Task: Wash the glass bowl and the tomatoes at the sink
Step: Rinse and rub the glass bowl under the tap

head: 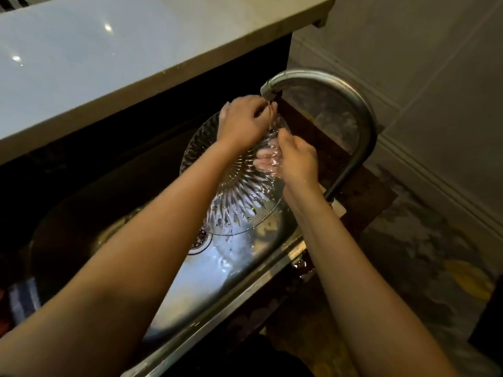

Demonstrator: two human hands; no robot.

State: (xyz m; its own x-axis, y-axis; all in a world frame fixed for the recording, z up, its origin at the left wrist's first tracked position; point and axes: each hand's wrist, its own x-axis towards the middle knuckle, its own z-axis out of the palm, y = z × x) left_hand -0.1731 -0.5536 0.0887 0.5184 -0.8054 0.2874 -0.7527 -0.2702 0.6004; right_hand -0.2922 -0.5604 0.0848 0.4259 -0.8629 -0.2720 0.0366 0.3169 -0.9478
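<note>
Counter (114,50): pale slab across the upper left, its edge overhanging the dark far side of the sink.

Wall (424,63): tiled, right of the tap, with a raised moulding running down it.

Sink (217,270): steel basin, wet and shining, near rim running from the lower middle up to the right. Both forearms cross over it and cover much of the basin.

Tap (351,104): curved metal spout rising from the sink's right edge, arching over to the left; a thin stream falls from its mouth onto the bowl's far rim.

Bowl (236,183): cut glass with ribs fanning out from the centre, held tilted above the basin, under the spout.

Left hand (242,121): on the bowl's far rim, fingers curled over the edge just below the spout.

Right hand (296,159): at the bowl's right rim, thumb outside, fingers spread flat inside, seen through the glass.

Drain (200,240): round strainer in the basin floor, partly covered by the bowl's near edge.

Cloth (23,297): striped, at the sink's left edge, dim.
</note>
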